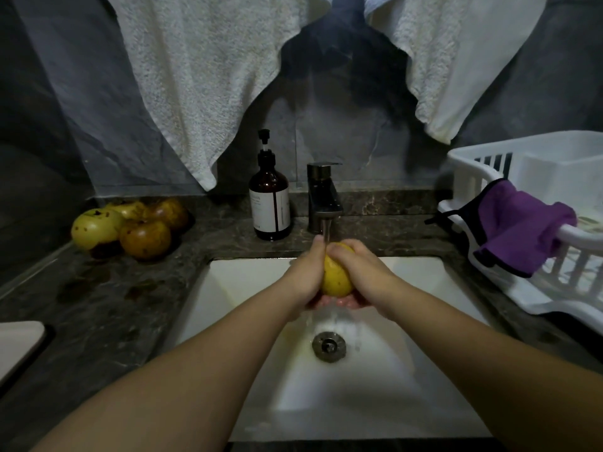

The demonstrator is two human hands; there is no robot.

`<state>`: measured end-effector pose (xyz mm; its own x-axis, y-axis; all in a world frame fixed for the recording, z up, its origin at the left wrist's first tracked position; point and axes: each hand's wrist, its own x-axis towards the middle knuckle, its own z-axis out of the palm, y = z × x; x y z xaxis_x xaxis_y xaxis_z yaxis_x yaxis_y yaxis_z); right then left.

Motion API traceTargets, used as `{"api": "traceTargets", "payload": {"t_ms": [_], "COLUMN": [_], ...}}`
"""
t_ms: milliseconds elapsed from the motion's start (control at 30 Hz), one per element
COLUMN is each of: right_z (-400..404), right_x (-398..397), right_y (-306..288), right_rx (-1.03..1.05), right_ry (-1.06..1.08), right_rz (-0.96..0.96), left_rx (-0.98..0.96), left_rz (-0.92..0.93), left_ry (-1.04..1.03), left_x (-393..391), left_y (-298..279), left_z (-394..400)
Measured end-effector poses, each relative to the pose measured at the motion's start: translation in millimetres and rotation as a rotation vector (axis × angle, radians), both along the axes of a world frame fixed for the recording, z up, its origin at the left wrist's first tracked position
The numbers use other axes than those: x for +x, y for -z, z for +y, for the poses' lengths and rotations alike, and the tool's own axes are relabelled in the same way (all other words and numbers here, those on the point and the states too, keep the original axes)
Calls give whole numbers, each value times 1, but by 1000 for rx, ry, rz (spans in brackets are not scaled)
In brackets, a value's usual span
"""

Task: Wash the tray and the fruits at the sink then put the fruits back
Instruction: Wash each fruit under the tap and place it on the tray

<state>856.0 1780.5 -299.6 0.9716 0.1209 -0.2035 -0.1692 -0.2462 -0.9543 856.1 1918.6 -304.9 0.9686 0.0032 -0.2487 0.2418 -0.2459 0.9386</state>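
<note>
A yellow fruit point(336, 277) is clasped between both hands over the white sink point(248, 285), right under the water running from the dark faucet point(323, 197). My left hand point(308, 272) grips its left side and my right hand point(362, 272) wraps its right side and top. Several more yellow and brown spotted fruits point(130, 228) lie in a heap on the dark counter at the back left. A white dish rack point(535, 164) stands on the right; a tray inside it cannot be made out.
A brown pump soap bottle point(270, 200) stands left of the faucet. A purple cloth point(518, 226) hangs over the rack's rim. White towels point(202, 76) hang above. The drain point(329, 344) lies below the hands. A pale object's corner point(16, 344) shows at far left.
</note>
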Motion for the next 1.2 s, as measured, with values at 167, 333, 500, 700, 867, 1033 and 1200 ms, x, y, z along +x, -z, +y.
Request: {"api": "traceTargets", "payload": {"t_ms": [167,333,500,700,867,1033,1200], "right_z": [2,-1,0,2,4,10,9], "right_x": [0,-1,-1,2,4,3,5], "right_y": [-2,-1,0,0,1,-1,2], "right_rx": [20,44,-47,-31,-48,-85,-103], "right_ry": [16,19,-36,-22,-7,-19,-9], "right_rz": [62,155,9,3,56,80,-9], "left_rx": [45,117,48,15,53,79,-138], "left_rz": [-38,-113,-32,12,-51,-19,169], "left_ry": [21,18,29,16,-19,-30,6], "left_x": [-1,0,-5,-7,-8,-9,-18], "left_y": [-1,0,-1,-3,-3,-5,-12], "left_z": [-1,-1,-2,-2,-1,2,4]}}
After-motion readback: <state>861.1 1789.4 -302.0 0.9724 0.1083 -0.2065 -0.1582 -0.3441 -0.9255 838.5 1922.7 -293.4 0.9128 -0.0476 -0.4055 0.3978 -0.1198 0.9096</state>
